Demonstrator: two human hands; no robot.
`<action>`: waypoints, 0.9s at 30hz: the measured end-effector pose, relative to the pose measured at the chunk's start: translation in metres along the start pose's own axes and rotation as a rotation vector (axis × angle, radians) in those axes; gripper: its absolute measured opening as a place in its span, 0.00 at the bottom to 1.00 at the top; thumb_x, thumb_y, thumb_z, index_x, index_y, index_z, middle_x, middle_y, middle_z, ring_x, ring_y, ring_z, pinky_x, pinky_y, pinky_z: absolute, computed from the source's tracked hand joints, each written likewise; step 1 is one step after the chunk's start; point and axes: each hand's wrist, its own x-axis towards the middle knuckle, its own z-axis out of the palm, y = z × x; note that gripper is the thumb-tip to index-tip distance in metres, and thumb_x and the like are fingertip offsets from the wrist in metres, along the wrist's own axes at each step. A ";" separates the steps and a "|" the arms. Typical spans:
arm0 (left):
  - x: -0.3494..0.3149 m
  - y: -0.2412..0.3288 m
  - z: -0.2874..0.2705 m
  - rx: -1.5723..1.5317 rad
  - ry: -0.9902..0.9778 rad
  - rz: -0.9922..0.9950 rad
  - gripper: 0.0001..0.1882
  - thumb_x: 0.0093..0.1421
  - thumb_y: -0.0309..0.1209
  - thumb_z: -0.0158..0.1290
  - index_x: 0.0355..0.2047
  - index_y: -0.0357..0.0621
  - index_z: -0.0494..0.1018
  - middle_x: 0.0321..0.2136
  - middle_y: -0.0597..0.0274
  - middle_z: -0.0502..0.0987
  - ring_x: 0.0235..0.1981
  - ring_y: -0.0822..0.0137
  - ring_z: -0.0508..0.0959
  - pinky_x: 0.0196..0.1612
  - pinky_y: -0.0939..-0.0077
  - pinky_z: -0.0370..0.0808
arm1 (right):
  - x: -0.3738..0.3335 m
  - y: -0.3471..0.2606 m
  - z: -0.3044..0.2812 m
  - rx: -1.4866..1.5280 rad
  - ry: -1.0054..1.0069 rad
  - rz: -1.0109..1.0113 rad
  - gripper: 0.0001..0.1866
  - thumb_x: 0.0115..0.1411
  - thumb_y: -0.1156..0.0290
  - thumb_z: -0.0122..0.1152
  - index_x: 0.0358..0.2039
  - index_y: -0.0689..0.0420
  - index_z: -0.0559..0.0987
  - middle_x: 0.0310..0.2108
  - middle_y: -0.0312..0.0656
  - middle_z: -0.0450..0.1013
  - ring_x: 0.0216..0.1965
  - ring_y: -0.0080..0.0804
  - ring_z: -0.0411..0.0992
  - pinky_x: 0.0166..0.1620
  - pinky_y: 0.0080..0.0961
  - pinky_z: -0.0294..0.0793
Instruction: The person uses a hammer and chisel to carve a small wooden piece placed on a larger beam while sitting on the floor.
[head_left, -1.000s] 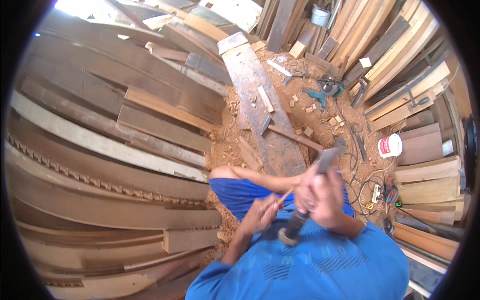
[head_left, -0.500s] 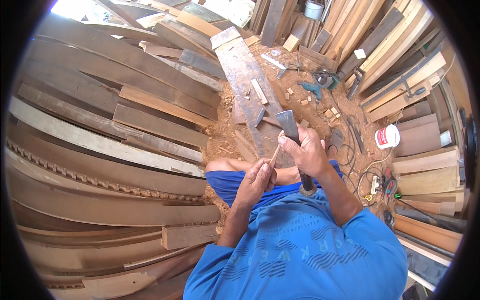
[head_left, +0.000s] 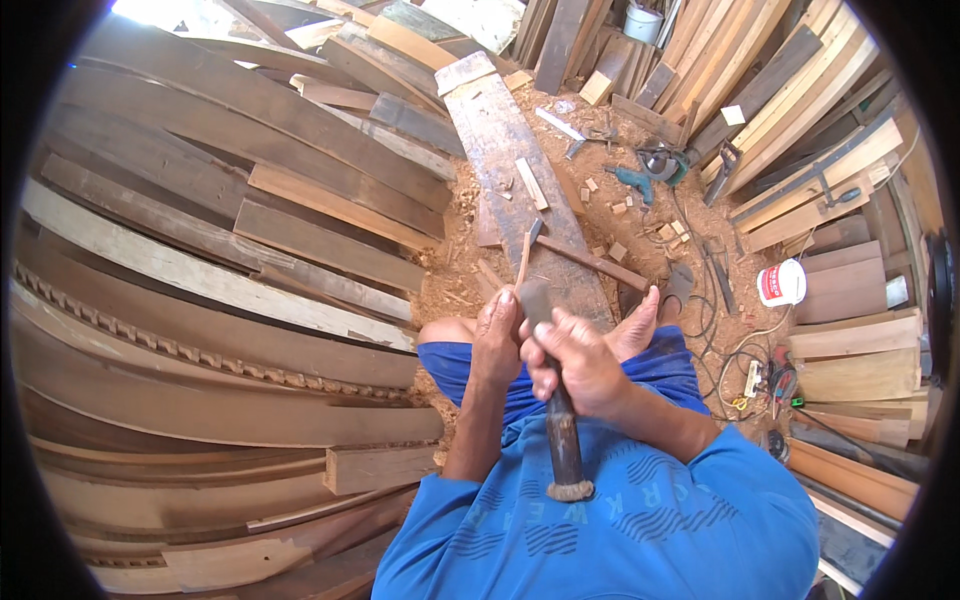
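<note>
My right hand [head_left: 580, 362] is wrapped round a wide chisel with a dark round handle [head_left: 565, 445]. Its handle end points back toward my shirt, and the blade reaches forward beside my left hand [head_left: 495, 340]. Between the left thumb and fingers is a thin wood strip [head_left: 524, 256], its free end standing up and away from me. How close the blade is to the strip I cannot tell. Beyond my hands a hammer [head_left: 598, 262] lies across the long worn plank [head_left: 480, 105], its handle toward my bare foot. A short pale stick [head_left: 532, 184] rests farther up the plank.
Stacked boards [head_left: 330, 250] line the left side. Wood shavings [head_left: 560, 125] cover the floor. To the right are a teal power tool [head_left: 632, 181], a handsaw [head_left: 722, 170], a white bucket [head_left: 781, 283], cables and a power strip [head_left: 753, 379]. More timber leans at the back right.
The chisel has swung from upright beside the strip to behind it, its handle now lower and nearer me. My right hand has moved left and down; the strip now stands more upright.
</note>
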 end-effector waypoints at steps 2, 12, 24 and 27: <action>0.001 0.003 -0.016 0.195 -0.032 0.083 0.19 0.71 0.41 0.37 0.43 0.38 0.71 0.27 0.63 0.74 0.30 0.74 0.73 0.35 0.76 0.72 | -0.003 0.002 0.007 -0.010 -0.039 0.049 0.10 0.69 0.63 0.45 0.42 0.56 0.66 0.23 0.34 0.65 0.15 0.18 0.61 0.20 0.21 0.69; -0.018 0.001 -0.017 0.542 -0.075 0.232 0.16 0.72 0.36 0.39 0.44 0.38 0.73 0.29 0.64 0.75 0.31 0.75 0.73 0.35 0.77 0.72 | -0.018 -0.002 0.009 -0.134 -0.084 -0.009 0.13 0.70 0.59 0.44 0.39 0.57 0.65 0.19 0.32 0.60 0.13 0.15 0.56 0.19 0.19 0.66; -0.050 -0.018 -0.013 0.551 -0.315 0.111 0.16 0.71 0.36 0.40 0.33 0.37 0.71 0.18 0.63 0.70 0.20 0.69 0.70 0.27 0.73 0.70 | -0.037 -0.026 0.012 -0.178 0.022 -0.334 0.12 0.70 0.61 0.44 0.38 0.58 0.66 0.19 0.32 0.60 0.14 0.15 0.57 0.19 0.17 0.66; -0.080 -0.045 -0.025 0.188 -0.272 -0.141 0.19 0.71 0.41 0.40 0.29 0.42 0.69 0.13 0.74 0.62 0.14 0.81 0.61 0.17 0.81 0.57 | -0.044 -0.053 0.007 -0.187 -0.010 -0.385 0.12 0.70 0.61 0.44 0.38 0.57 0.66 0.20 0.32 0.60 0.14 0.15 0.56 0.19 0.17 0.65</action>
